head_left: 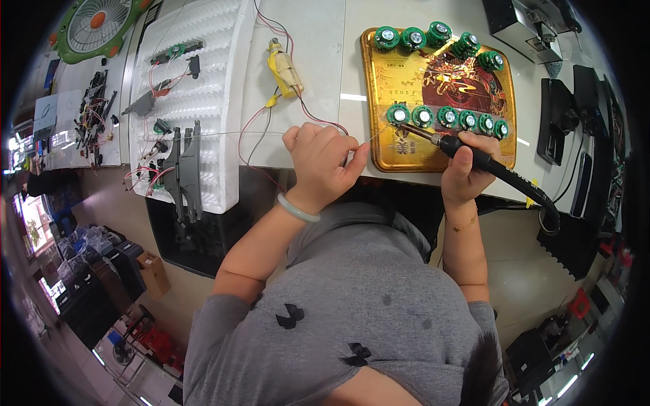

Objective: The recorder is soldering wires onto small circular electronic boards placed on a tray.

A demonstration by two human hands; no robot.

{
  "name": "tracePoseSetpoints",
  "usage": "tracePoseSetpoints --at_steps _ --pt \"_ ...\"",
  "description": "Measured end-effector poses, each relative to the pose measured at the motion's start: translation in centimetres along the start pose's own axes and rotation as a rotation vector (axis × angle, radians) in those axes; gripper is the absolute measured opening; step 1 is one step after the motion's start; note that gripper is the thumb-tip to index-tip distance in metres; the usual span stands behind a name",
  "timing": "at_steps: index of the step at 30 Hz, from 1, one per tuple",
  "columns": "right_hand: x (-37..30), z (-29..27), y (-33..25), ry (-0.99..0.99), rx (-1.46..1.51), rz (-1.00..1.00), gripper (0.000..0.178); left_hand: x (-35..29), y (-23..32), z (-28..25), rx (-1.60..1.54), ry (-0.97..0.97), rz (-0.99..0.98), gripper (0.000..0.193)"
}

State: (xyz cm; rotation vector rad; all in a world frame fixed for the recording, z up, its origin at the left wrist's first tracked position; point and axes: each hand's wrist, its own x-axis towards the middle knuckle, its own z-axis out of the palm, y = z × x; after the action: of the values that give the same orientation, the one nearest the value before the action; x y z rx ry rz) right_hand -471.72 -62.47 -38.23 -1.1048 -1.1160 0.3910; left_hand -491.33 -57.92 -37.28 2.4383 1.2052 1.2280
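From the head camera, a white table runs across the top of the picture, its near edge crossing just above the person's grey-shirted chest. On its right part lies a gold tray with a red and dark picture in the middle. Green round parts with silvery centres stand in a row along the tray's near side, and more of them cluster along its far edge. To the left, a white foam sheet overhangs the table's near edge and carries grey plastic pieces and small wired parts. Between sheet and tray, red and black wires trail past a yellow-taped motor. A green and white fan sits at the far left corner, dark boxes at the far right.

The right hand is closed in a full grip around the black handle of a soldering iron; its tip reaches left to the leftmost green part of the near row, and its cord loops off over the table's near edge. The left hand, with a pale bangle at the wrist, rests at the near edge just left of the tray, fingers curled and pinched on a thin solder wire that points toward the iron's tip.
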Motion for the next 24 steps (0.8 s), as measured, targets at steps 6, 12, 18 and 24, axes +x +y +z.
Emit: tracePoseSetpoints --at_steps 6,12,18,24 --pt "0.09 0.08 -0.20 -0.010 0.017 0.006 0.026 -0.01 0.03 0.08 0.001 -0.003 -0.011 0.016" --pt "0.17 0.12 -0.17 -0.009 -0.005 -0.023 0.025 -0.01 0.05 0.02 0.004 -0.017 -0.017 0.016" --pt "0.18 0.05 -0.09 -0.019 -0.011 -0.039 0.025 0.05 0.11 0.02 0.007 -0.020 -0.015 0.017" --pt "0.14 0.07 -0.16 -0.018 -0.043 -0.041 0.024 0.14 0.12 0.11 0.010 -0.018 -0.023 0.017"
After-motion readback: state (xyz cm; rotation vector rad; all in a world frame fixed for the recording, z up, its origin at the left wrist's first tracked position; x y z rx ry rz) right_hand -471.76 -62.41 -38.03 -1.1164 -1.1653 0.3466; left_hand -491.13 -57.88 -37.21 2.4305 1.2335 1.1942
